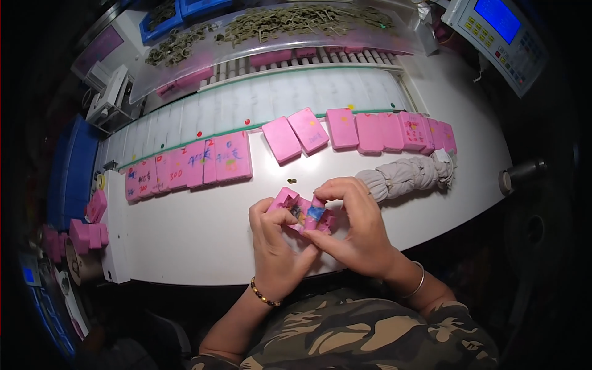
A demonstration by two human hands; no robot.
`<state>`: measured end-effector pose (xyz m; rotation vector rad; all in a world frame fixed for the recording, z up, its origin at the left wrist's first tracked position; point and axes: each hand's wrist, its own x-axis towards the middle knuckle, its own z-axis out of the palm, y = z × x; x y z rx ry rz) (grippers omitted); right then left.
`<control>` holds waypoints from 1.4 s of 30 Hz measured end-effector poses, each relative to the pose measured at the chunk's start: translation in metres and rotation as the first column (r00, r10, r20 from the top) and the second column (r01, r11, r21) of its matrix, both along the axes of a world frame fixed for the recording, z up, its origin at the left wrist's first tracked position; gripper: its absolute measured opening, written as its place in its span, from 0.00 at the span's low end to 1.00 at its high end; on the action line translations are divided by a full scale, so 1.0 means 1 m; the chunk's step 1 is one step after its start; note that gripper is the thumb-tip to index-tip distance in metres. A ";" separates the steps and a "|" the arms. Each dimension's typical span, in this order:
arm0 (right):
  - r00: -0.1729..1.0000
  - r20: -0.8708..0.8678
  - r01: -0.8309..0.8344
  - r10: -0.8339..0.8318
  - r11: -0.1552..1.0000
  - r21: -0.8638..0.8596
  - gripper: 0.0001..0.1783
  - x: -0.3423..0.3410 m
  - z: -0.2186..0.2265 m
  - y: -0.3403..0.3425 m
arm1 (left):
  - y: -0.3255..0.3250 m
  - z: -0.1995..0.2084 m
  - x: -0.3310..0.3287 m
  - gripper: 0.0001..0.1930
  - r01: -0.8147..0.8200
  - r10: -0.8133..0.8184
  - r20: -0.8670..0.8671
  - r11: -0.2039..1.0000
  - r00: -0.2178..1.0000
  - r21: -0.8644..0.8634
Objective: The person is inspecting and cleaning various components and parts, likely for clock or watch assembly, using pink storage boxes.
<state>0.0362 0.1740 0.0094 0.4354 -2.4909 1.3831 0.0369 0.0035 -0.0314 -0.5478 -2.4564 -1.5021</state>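
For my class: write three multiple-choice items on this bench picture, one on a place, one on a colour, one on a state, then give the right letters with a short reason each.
1. Where does the knotted grey cloth lie?
A. right of the hands, on the table
B. on the keypad unit
C. under the left hand

2. What colour are the flat blocks in the row behind the hands?
A. green
B. pink
C. white

3. How is the small pink block held?
A. it lies untouched
B. by the left hand alone
C. by both hands together

Answers:
1 A, the cloth rests on the white top just past the right hand.
2 B, every block in the row is pink.
3 C, fingers of the left hand and the right hand both grip it.
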 end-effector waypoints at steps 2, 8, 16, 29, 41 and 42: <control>0.998 -0.062 0.004 -0.001 0.999 0.050 0.25 -0.003 -0.005 -0.006 | 0.004 -0.002 0.003 0.31 -0.027 0.027 -0.023 1.000 0.999 -0.016; 1.000 -0.010 0.014 -0.014 1.000 0.026 0.25 0.001 -0.014 -0.013 | 0.006 -0.005 0.006 0.31 -0.065 0.060 -0.083 0.996 0.995 -0.058; 0.999 -0.023 0.027 -0.026 0.999 0.043 0.25 0.005 -0.016 -0.005 | 0.007 0.005 0.014 0.31 -0.019 -0.023 -0.175 0.972 0.984 -0.235; 0.945 0.190 -0.224 0.266 0.951 -0.215 0.35 -0.008 -0.005 0.013 | -0.016 0.021 -0.011 0.20 0.089 -0.100 -0.242 0.995 0.965 -0.053; 0.910 0.361 0.057 0.202 0.804 -0.592 0.17 -0.030 0.001 0.004 | -0.029 0.025 -0.039 0.19 -0.075 0.053 0.071 0.929 0.996 0.362; 0.914 0.351 0.048 0.204 0.804 -0.593 0.17 -0.033 0.004 0.004 | -0.028 0.032 -0.040 0.19 -0.074 0.056 0.060 0.929 0.997 0.364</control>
